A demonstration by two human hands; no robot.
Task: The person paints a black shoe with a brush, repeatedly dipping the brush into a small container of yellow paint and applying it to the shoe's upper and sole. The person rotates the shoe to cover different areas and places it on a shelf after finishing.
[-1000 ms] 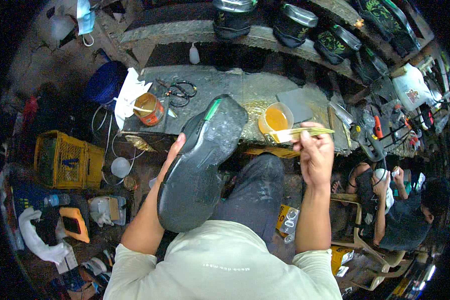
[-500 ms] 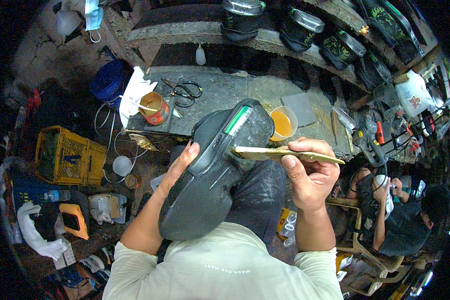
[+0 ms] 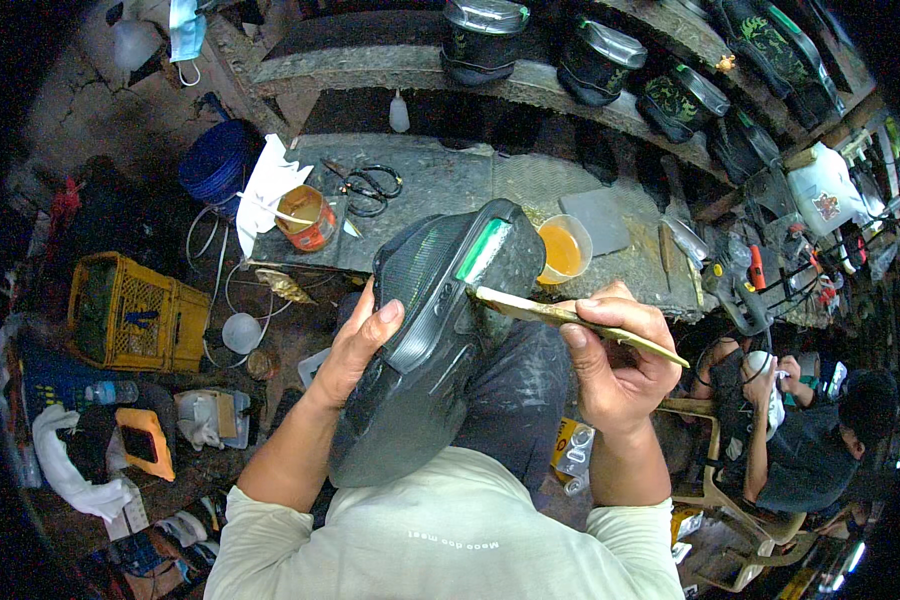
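Note:
A black shoe [image 3: 400,400] with a green patch on its side lies across my lap, heel and toe running from lower left to upper right. My left hand [image 3: 362,340] grips it from the left, thumb on the sidewall and the other fingers partly hidden. In my right hand [image 3: 625,350] is a flat, yellowish stick [image 3: 590,322], pinched between thumb and fingers. Its pale tip meets the edge of the shoe's dark sole. Just beyond the shoe, a cup of orange-yellow liquid [image 3: 562,248] stands on the worktable [image 3: 420,170].
An orange-brown tin [image 3: 310,228] and black scissors [image 3: 372,190] lie on the table's left part. Shoes [image 3: 485,45] line the shelf above. A yellow crate [image 3: 135,310] is at left. Another person [image 3: 805,440] sits at right, holding a pale object.
The shoe has rolled in my left hand, showing more of its mesh upper and less sole. The stick now slants more, its tip nearer the sole's edge.

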